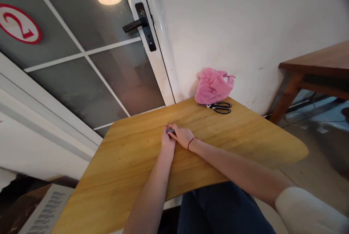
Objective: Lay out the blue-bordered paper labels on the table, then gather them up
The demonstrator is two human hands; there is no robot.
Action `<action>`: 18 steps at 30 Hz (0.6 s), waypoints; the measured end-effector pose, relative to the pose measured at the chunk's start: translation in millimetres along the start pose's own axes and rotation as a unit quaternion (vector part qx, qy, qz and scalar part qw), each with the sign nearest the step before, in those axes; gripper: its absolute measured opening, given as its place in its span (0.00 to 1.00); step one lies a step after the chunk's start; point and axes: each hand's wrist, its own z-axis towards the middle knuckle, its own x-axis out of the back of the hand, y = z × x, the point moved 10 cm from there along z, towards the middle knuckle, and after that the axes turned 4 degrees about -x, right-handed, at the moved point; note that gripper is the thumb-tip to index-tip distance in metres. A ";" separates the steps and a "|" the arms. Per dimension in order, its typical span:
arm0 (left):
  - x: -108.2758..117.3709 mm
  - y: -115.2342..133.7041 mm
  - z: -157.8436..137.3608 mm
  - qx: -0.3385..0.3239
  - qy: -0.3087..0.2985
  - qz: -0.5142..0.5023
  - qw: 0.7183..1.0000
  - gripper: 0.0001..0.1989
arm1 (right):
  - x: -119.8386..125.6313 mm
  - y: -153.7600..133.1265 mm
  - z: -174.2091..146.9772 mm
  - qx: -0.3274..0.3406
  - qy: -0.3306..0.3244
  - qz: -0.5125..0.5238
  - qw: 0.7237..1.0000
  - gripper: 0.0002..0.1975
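Observation:
Over the middle of the wooden table (131,150), my left hand (167,139) and my right hand (183,136) meet with fingers closed around one small dark object with light stripes (171,131). Only a little of it shows between the fingers, so its kind cannot be made out. The right hand lies partly across the left one, and a thin red cord (191,142) circles the right wrist. Beyond the hands, near the table's back edge, rest black-handled scissors (222,107). Their blades are hidden under a crumpled pink cloth (214,85).
A white-framed glass door (120,77) with a black handle (144,25) stands behind the table, beside a white wall (218,16). Another wooden table (319,57) is at the right. A box with a printed sheet (46,208) sits at the lower left.

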 end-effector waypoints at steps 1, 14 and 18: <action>1.9 -0.4 3.4 -0.004 -0.002 0.005 1.000 0.09 | -0.2 -1.2 -0.6 0.004 -0.001 -0.003 1.000 0.22; 13.7 13.2 28.4 -0.009 0.004 -0.006 1.000 0.16 | 0.9 -8.7 -2.8 0.033 0.007 -0.033 0.999 0.18; 17.1 24.9 30.3 -0.014 0.013 -0.020 1.000 0.16 | 7.4 -10.2 -5.7 0.043 0.009 -0.032 0.999 0.19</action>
